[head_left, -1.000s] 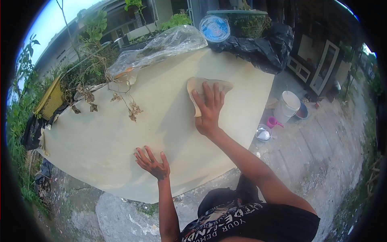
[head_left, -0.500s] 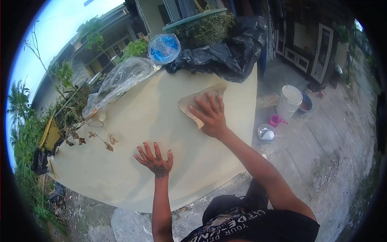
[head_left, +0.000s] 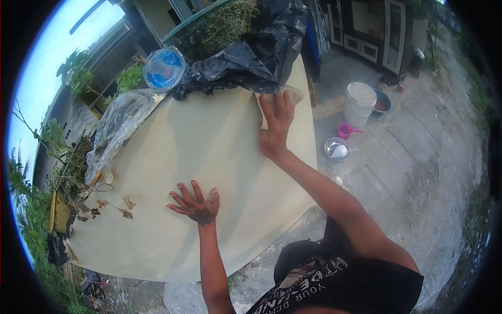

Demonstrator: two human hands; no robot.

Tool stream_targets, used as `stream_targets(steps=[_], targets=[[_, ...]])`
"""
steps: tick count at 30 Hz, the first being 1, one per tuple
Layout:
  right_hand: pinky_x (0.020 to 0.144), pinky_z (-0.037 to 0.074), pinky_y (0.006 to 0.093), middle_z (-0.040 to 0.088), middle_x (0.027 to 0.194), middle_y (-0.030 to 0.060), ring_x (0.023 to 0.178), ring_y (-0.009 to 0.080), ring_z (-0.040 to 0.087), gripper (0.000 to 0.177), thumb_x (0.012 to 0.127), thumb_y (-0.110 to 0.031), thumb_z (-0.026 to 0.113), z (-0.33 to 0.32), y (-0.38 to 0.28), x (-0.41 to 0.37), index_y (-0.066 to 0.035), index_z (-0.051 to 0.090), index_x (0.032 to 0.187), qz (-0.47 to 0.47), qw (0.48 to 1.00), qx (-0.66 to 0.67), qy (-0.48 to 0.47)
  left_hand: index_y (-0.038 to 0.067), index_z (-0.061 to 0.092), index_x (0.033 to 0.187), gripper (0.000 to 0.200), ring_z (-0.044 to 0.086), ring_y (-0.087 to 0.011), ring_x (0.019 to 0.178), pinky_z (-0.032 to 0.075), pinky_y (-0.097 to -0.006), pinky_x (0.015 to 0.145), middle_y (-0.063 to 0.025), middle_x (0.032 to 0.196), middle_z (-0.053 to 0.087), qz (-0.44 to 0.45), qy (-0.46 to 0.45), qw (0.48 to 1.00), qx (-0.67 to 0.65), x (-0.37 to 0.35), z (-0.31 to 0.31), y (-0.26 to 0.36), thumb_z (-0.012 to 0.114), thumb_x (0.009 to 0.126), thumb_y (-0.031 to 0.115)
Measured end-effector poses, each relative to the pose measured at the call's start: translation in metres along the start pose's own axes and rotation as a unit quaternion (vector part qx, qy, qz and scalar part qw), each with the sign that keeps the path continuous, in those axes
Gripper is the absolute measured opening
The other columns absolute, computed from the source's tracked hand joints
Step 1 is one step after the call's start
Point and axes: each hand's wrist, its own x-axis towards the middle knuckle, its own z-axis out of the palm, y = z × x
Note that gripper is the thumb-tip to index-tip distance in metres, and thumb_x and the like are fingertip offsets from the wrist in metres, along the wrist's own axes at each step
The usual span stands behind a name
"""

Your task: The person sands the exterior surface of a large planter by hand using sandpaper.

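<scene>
A large pale yellow-green sheet [head_left: 188,157] lies flat over a raised surface outdoors. My right hand [head_left: 275,127] presses a small tan cloth [head_left: 293,94] flat against the sheet near its far right corner, fingers spread on top of it. My left hand [head_left: 194,202] rests palm down on the sheet near its front edge, fingers apart, holding nothing.
A black plastic bag [head_left: 251,52], a clear plastic bag [head_left: 117,125] and a round blue-labelled lid [head_left: 164,68] lie at the sheet's far edge. Dry leaves [head_left: 112,206] hang over the left. On the concrete at right stand a white bucket [head_left: 360,102], pink scoop [head_left: 345,130] and small bowl [head_left: 337,149].
My right hand has slid the cloth away from me toward the far right corner of the sheet. My left hand has stayed planted; the view has swung.
</scene>
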Motion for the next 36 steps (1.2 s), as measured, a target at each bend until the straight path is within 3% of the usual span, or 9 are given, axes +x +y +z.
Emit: stream_targets(steps=[3, 6, 11, 15, 18, 20, 23, 29, 36], targets=[[0.121, 0.006, 0.0581, 0.027, 0.163, 0.0044, 0.152, 0.0327, 0.017, 0.075, 0.077, -0.013, 0.063, 0.001, -0.029, -0.033, -0.033, 0.047, 0.147, -0.204, 0.965, -0.015, -0.163, 0.020, 0.042, 0.149, 0.064, 0.020, -0.0437, 0.149, 0.007, -0.0690, 0.116, -0.0161, 0.158, 0.031, -0.016, -0.019, 1.000, -0.009, -0.024, -0.001, -0.013, 0.047, 0.096, 0.057], [0.122, 0.007, 0.0597, 0.036, 0.158, -0.0069, 0.150, 0.0249, 0.025, 0.081, 0.070, -0.016, 0.072, -0.008, 0.003, -0.066, -0.040, 0.050, 0.143, -0.440, 0.840, -0.040, -0.314, 0.018, 0.041, 0.149, 0.067, 0.021, -0.0431, 0.149, 0.007, -0.0689, 0.116, -0.0170, 0.158, 0.030, -0.061, -0.005, 0.998, 0.008, -0.049, -0.011, -0.037, 0.044, 0.097, 0.059], [0.121, 0.010, 0.0579, 0.035, 0.159, 0.0064, 0.150, 0.0330, 0.022, 0.070, 0.077, -0.012, 0.062, -0.020, 0.004, 0.002, -0.031, 0.052, 0.143, -0.221, 0.963, -0.060, -0.144, 0.016, 0.037, 0.151, 0.070, 0.021, -0.0456, 0.148, 0.010, -0.0704, 0.115, -0.0209, 0.157, 0.030, -0.099, 0.031, 0.994, 0.046, -0.087, -0.007, -0.071, 0.040, 0.097, 0.061], [0.118, 0.007, 0.0630, 0.037, 0.157, 0.0104, 0.149, 0.0385, 0.023, 0.071, 0.071, -0.008, 0.060, 0.023, -0.047, -0.002, -0.027, 0.056, 0.140, -0.150, 0.987, 0.018, -0.046, 0.019, 0.041, 0.148, 0.067, 0.024, -0.0439, 0.147, 0.012, -0.0706, 0.115, -0.0173, 0.157, 0.032, -0.107, 0.018, 0.994, 0.029, -0.094, -0.011, -0.069, 0.041, 0.096, 0.060], [0.119, 0.007, 0.0607, 0.037, 0.158, 0.0063, 0.150, 0.0345, 0.024, 0.074, 0.071, -0.010, 0.064, 0.032, -0.066, -0.070, -0.030, 0.054, 0.142, -0.266, 0.956, -0.017, -0.124, 0.022, 0.042, 0.148, 0.067, 0.024, -0.0418, 0.148, 0.012, -0.0703, 0.116, -0.0139, 0.156, 0.034, -0.119, 0.019, 0.992, 0.027, -0.097, -0.009, -0.070, 0.044, 0.094, 0.061], [0.121, 0.006, 0.0572, 0.039, 0.157, 0.0015, 0.150, 0.0293, 0.025, 0.074, 0.072, -0.010, 0.066, 0.024, -0.051, -0.107, -0.033, 0.055, 0.141, -0.441, 0.849, -0.003, -0.292, 0.024, 0.042, 0.148, 0.067, 0.024, -0.0409, 0.148, 0.012, -0.0702, 0.116, -0.0127, 0.156, 0.034, -0.126, 0.019, 0.991, 0.030, -0.099, -0.010, -0.072, 0.044, 0.093, 0.062], [0.122, 0.004, 0.0541, 0.042, 0.155, -0.0017, 0.149, 0.0257, 0.028, 0.071, 0.073, -0.010, 0.068, 0.011, -0.042, -0.093, -0.035, 0.058, 0.138, -0.442, 0.843, -0.048, -0.303, 0.019, 0.040, 0.150, 0.070, 0.023, -0.0442, 0.147, 0.011, -0.0712, 0.115, -0.0169, 0.157, 0.032, -0.114, 0.014, 0.992, 0.046, -0.098, -0.007, -0.074, 0.041, 0.095, 0.062], [0.120, 0.002, 0.0566, 0.044, 0.152, 0.0101, 0.147, 0.0365, 0.027, 0.062, 0.076, -0.007, 0.062, 0.043, -0.120, -0.030, -0.026, 0.062, 0.134, -0.203, 0.973, 0.026, -0.106, 0.022, 0.041, 0.150, 0.066, 0.022, -0.0417, 0.148, 0.009, -0.0700, 0.116, -0.0144, 0.156, 0.034, -0.114, 0.018, 0.993, 0.015, -0.100, -0.007, -0.072, 0.042, 0.096, 0.059], [0.123, 0.000, 0.0543, 0.041, 0.155, -0.0026, 0.148, 0.0244, 0.028, 0.076, 0.073, -0.013, 0.068, 0.025, -0.073, -0.103, -0.038, 0.052, 0.143, -0.481, 0.806, -0.032, -0.343, 0.023, 0.043, 0.149, 0.057, 0.024, -0.0414, 0.148, 0.009, -0.0693, 0.116, -0.0134, 0.155, 0.036, -0.122, 0.014, 0.992, 0.005, -0.104, -0.009, -0.071, 0.040, 0.099, 0.051]])
